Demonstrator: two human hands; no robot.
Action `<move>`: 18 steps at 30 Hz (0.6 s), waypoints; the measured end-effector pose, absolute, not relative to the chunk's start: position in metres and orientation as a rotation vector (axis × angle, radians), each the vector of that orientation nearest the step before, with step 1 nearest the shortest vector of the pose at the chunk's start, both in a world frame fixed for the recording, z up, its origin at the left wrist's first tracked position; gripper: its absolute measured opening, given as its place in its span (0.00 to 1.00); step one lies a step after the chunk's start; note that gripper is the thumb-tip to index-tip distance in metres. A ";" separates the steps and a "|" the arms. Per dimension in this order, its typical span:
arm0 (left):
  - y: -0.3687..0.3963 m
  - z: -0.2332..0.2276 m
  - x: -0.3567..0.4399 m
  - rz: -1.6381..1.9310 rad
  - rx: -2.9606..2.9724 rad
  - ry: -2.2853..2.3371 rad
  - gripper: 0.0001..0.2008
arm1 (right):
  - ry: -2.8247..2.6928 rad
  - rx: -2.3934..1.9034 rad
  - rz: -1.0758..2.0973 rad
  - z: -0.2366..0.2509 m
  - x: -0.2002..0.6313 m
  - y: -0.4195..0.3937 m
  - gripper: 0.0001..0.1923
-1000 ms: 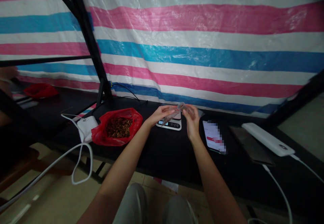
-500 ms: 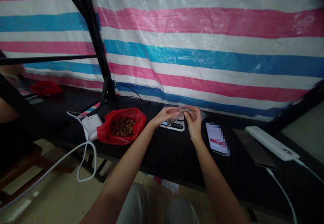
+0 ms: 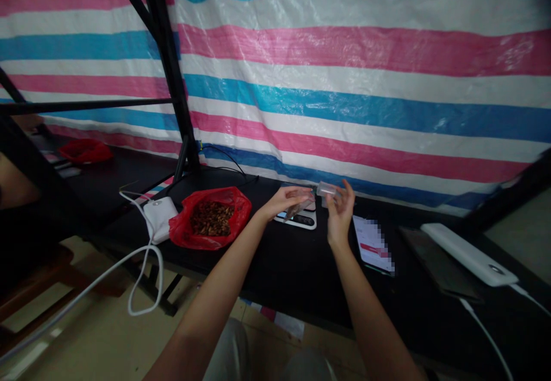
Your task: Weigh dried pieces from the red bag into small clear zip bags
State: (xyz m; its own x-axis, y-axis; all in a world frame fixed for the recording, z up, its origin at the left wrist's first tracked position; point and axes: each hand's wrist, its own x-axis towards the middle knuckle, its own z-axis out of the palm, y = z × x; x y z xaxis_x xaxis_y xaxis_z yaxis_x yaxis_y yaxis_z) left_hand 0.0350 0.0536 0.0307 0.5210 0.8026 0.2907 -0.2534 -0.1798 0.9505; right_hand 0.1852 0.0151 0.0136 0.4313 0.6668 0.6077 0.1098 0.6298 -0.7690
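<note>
Head view, 1 camera: worn on the person, facing forward and down across black table point(image 3: 275, 266), forearms near, striped tarp point(image 3: 344, 82) behind.

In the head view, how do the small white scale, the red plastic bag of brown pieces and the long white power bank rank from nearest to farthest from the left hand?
1. The small white scale: right under the left hand, at table centre.
2. The red plastic bag of brown pieces: to the hand's left.
3. The long white power bank: far right, beyond the right hand.
</note>
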 end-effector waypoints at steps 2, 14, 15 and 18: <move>0.061 0.039 0.038 1.089 1.461 0.565 0.24 | -0.987 -0.879 0.382 0.007 0.186 0.021 0.26; 0.122 0.052 0.074 0.628 2.576 1.251 0.29 | -0.795 -0.941 0.404 -0.012 0.190 0.046 0.23; 0.118 0.051 0.073 0.679 2.600 1.277 0.34 | -0.793 -0.938 0.412 -0.014 0.192 0.047 0.23; 0.095 0.064 0.051 1.097 2.586 1.385 0.38 | -0.749 -0.911 0.446 -0.018 0.198 0.052 0.22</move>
